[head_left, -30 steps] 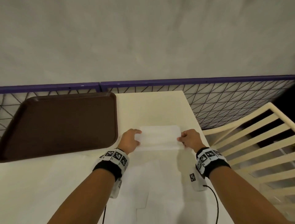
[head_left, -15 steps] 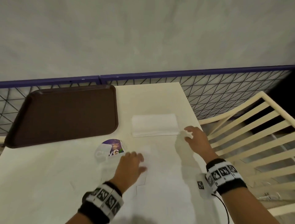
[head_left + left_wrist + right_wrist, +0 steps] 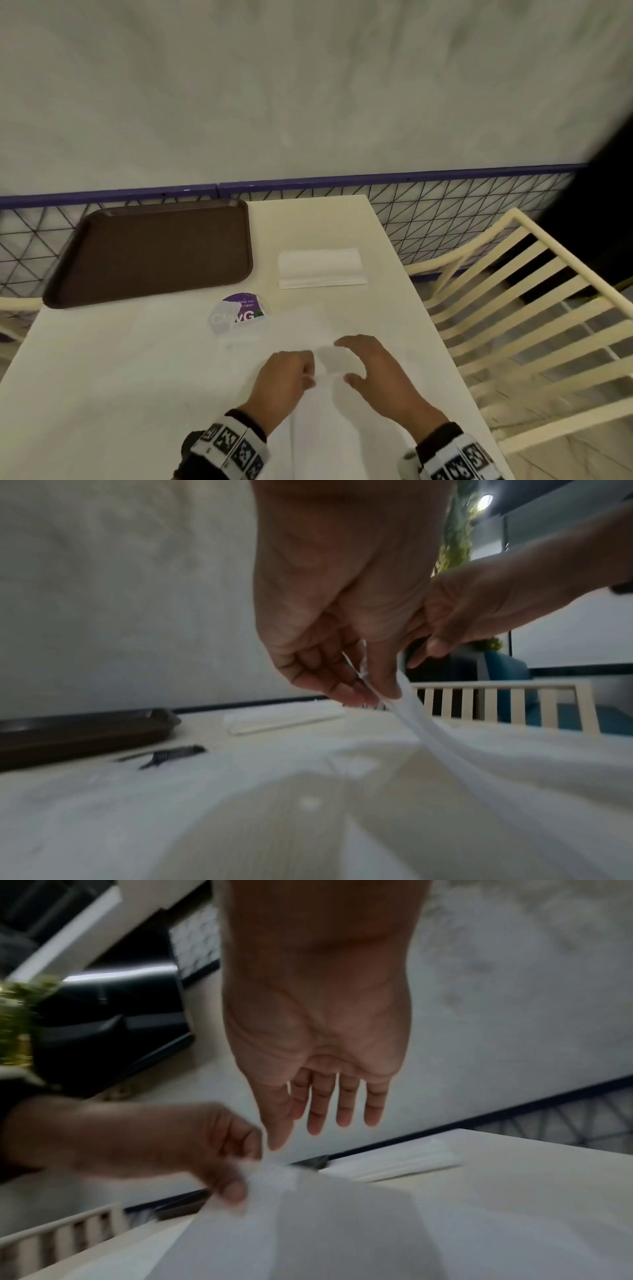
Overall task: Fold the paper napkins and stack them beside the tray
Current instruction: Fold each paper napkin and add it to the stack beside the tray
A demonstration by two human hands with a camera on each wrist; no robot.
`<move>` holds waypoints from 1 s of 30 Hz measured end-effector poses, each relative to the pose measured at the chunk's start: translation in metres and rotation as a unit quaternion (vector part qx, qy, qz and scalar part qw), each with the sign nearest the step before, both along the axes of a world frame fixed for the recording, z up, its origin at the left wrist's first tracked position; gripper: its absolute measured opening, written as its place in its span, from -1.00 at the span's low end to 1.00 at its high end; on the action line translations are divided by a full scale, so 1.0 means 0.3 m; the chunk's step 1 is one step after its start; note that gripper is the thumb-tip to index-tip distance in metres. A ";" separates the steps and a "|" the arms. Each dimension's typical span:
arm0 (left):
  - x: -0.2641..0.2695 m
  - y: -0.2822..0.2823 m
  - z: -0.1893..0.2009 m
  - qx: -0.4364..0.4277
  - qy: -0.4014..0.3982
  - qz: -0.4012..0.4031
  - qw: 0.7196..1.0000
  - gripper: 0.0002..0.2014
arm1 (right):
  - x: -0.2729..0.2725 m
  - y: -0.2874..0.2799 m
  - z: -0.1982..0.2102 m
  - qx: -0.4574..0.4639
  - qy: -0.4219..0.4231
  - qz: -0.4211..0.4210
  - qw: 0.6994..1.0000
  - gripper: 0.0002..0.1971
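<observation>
One napkin point(image 3: 428, 723) pinched; tray point(image 3: 154, 253) seemingly bare

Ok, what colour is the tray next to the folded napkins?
Dark brown; the tray shows best in the head view.

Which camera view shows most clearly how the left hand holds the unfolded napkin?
The left wrist view: the left hand pinches the lifted napkin edge between fingers and thumb. The right wrist view shows this pinch blurred. The head view shows only the back of the hand.
</observation>
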State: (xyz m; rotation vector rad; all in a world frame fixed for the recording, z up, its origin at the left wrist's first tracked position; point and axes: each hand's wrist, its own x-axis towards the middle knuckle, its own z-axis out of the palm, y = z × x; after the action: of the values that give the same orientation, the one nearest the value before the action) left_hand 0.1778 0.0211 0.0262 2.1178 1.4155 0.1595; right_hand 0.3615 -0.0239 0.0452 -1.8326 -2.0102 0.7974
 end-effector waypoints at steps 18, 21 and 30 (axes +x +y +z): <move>-0.280 -0.061 0.185 -0.056 -0.356 0.255 0.897 -0.94 | -0.037 0.107 0.281 0.042 0.346 -0.201 0.915 -0.95; -0.297 -0.081 0.248 0.019 -0.395 0.252 0.883 -0.85 | -0.063 0.047 0.267 0.063 0.437 -0.207 0.873 -0.94; -0.347 -0.191 0.270 0.133 -0.284 0.109 0.943 -0.77 | -0.117 -0.135 0.194 0.111 0.209 -0.081 0.968 -0.21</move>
State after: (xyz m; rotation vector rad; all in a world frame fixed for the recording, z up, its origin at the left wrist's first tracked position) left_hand 0.0739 -0.0362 0.1071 1.8796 1.3097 1.0142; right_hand 0.3265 -0.0642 0.1033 -1.5285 -1.5913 0.7948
